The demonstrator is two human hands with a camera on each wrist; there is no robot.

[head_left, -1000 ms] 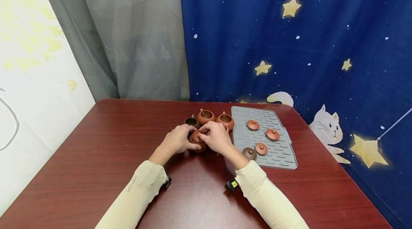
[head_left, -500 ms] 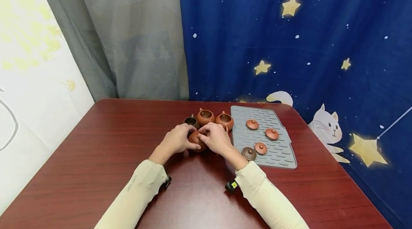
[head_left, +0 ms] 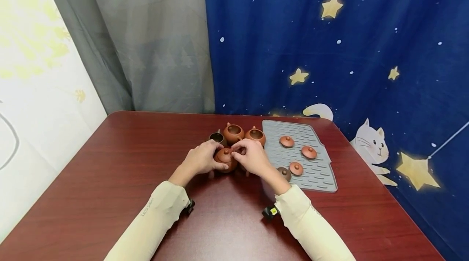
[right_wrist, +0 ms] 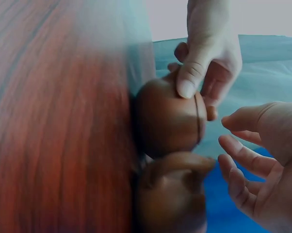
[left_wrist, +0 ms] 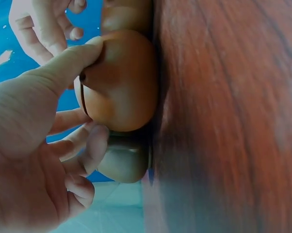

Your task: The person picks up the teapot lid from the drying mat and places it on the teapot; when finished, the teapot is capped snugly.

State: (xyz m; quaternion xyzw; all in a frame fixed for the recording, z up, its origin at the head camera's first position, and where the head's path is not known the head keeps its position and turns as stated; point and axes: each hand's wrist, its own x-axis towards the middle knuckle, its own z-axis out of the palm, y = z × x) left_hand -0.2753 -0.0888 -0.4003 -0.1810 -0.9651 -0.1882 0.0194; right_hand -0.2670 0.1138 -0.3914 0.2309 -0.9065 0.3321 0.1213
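Note:
A small reddish-brown clay teapot (head_left: 226, 165) stands on the table with its knobbed lid (head_left: 226, 153) seated on top. My left hand (head_left: 202, 158) grips the pot's side, thumb on the near wall and fingers on the far side. Just right of the lid is my right hand (head_left: 253, 157), fingers loosely bent and holding nothing; the right wrist view shows a gap between its fingertips and the pot. Behind stand a dark lidless pot (head_left: 217, 138) and two orange-brown lidless ones (head_left: 233, 133). Another brown pot (right_wrist: 168, 206) with a handle sits alongside in the right wrist view.
To the right lies a grey ridged mat (head_left: 272, 130). On it are three orange-brown lids (head_left: 287, 142) and a dark lid (head_left: 285, 173), partly covered by my right wrist. Curtains hang behind the dark red table (head_left: 110, 171).
My right hand has let go of the lid's knob and shifted slightly right, uncovering the lid. The left hand keeps its grip on the teapot.

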